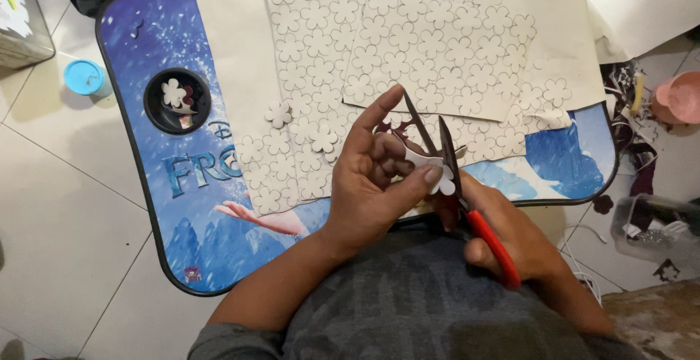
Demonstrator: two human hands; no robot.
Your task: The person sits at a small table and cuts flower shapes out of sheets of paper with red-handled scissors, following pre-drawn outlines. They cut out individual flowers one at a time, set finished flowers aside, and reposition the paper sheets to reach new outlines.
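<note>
- The tray (pixel 175 207), a blue lap table with a dark rim, lies ahead of both hands and carries everything else.
- The sheets (pixel 408 47), pale and printed with flower outlines, overlap on the tray just beyond the fingertips; a few cut flowers rest on their near edge.
- The left hand (pixel 372 185) pinches a small white piece (pixel 430 167) between thumb and curled fingers, with the index finger pointing out toward the sheets.
- The right hand (pixel 510 236) is wrapped around the red handles of the scissors (pixel 445 156), just beside the left hand; the blades stand apart in a narrow V with the piece between them.
- The cup hole (pixel 177 101), well to the left of the left hand, holds one cut flower (pixel 173 92) and some scraps.
- Risk, as a judgement: the left thumb lies very close to the blades, so a quick closing stroke could nick it. The piece is small and gripped only at its edge, so it could twist and the cut stray across a petal, or it could slip free and fall into the lap.
</note>
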